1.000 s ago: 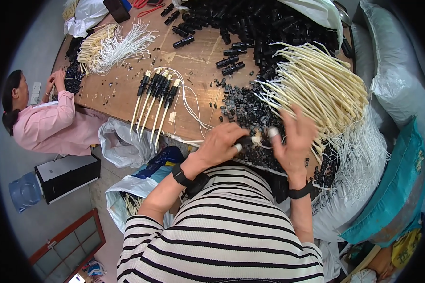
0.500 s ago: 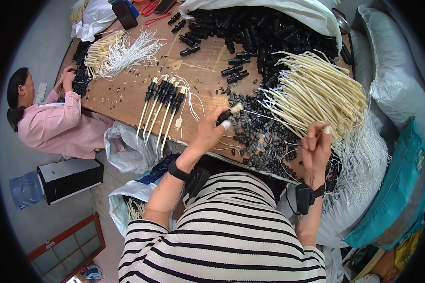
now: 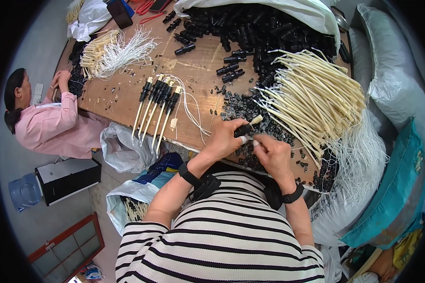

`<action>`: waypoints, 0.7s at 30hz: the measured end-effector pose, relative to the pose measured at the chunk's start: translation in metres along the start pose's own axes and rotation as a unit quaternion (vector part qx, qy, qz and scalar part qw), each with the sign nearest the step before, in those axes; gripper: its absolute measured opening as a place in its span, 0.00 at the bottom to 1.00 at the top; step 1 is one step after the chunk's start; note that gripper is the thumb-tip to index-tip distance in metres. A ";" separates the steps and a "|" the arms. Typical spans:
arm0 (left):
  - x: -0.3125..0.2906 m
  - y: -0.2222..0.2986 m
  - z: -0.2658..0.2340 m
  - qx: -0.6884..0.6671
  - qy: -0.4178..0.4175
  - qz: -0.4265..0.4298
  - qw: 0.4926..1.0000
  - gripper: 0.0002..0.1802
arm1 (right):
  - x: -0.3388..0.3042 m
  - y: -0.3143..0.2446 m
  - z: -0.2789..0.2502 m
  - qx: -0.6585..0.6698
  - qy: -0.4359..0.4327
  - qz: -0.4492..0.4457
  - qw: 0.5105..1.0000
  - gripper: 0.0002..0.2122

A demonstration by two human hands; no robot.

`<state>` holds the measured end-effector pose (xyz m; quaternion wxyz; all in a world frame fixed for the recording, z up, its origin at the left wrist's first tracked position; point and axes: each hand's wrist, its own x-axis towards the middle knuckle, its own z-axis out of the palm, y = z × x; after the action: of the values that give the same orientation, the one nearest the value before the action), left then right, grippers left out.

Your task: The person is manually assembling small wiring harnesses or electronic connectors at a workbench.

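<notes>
My left hand [image 3: 223, 139] grips a black ribbed plastic fitting [image 3: 242, 131] over the table's near edge. A cream frayed tuft [image 3: 256, 120] sticks out of the fitting's far end. Close to the left thumb, my right hand [image 3: 274, 154] has its fingers pinched together; what they hold is too small to make out. Both thumbs wear a white covering. Left of my hands, several finished pieces [image 3: 161, 96] lie in a row, black fittings on cream rods with white strings trailing. Small black parts [image 3: 238, 106] are scattered just beyond my hands.
A thick bundle of cream rods [image 3: 316, 94] with white strings lies at the right. Black fittings [image 3: 250, 28] spill from a white sack behind. A person in pink [image 3: 47, 122] works at the table's left end. White bags [image 3: 127, 148] stand below the near edge.
My right hand has come left from beside the rod bundle to meet my left hand; the string stretched between them no longer shows. My left hand has moved slightly right and nearer, still gripping the fitting.
</notes>
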<state>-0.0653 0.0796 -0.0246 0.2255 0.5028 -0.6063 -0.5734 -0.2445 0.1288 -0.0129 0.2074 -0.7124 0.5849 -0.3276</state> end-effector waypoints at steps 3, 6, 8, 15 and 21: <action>-0.001 0.002 -0.006 0.081 -0.003 0.042 0.996 0.21 | 0.003 -0.001 -0.004 -0.044 0.030 0.000 0.999 0.05; -0.003 0.002 -0.009 0.169 -0.009 0.058 0.984 0.21 | 0.006 -0.002 -0.004 -0.003 0.041 0.001 0.999 0.03; -0.003 0.005 -0.009 0.164 -0.036 0.054 0.984 0.21 | 0.005 0.001 0.000 -0.021 0.023 -0.004 0.999 0.04; -0.007 0.003 -0.003 0.217 -0.048 0.086 0.971 0.23 | 0.004 0.003 0.004 0.010 -0.034 -0.016 0.999 0.05; -0.006 0.007 -0.006 0.182 -0.140 0.091 0.969 0.25 | 0.000 -0.003 0.001 0.065 -0.094 -0.052 0.992 0.06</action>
<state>-0.0606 0.0805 -0.0148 0.0942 0.3929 -0.7690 -0.4955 -0.2414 0.1293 -0.0119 0.2898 -0.7544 0.5025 -0.3072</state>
